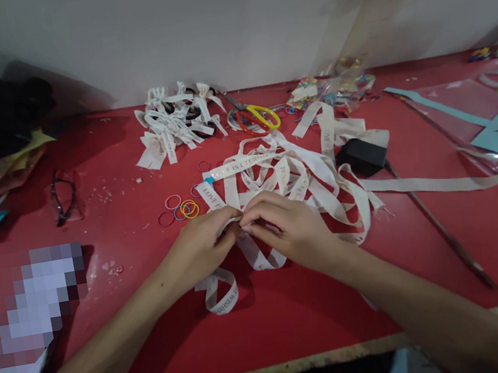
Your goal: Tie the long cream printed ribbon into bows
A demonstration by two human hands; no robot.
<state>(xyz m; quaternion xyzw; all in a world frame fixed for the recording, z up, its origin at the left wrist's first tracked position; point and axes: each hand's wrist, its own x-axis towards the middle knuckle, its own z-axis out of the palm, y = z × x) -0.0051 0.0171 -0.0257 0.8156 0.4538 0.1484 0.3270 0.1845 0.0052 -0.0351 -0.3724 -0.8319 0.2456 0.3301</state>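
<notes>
1. The left hand (pixel 201 245) reaches in from the lower left, its forearm stretched across the red worktop (pixel 300 318), palm turned down and knuckles raised.
2. The right hand (pixel 287 228) mirrors it from the lower right, fingers curled, its fingertips meeting those of the left at the middle.
3. Each grip is pinched together on the white printed ribbon (pixel 292 173), a long tangled strip. The held part sits between the two hands just above the worktop, and the rest lies in loops behind and below them.
4. Small coloured rubber bands (pixel 181 210) lie just beyond the left hand.
5. Yellow- and red-handled scissors (pixel 259 118) and a heap of tied white ribbon bows (pixel 176 125) rest farther back, near the wall.
</notes>
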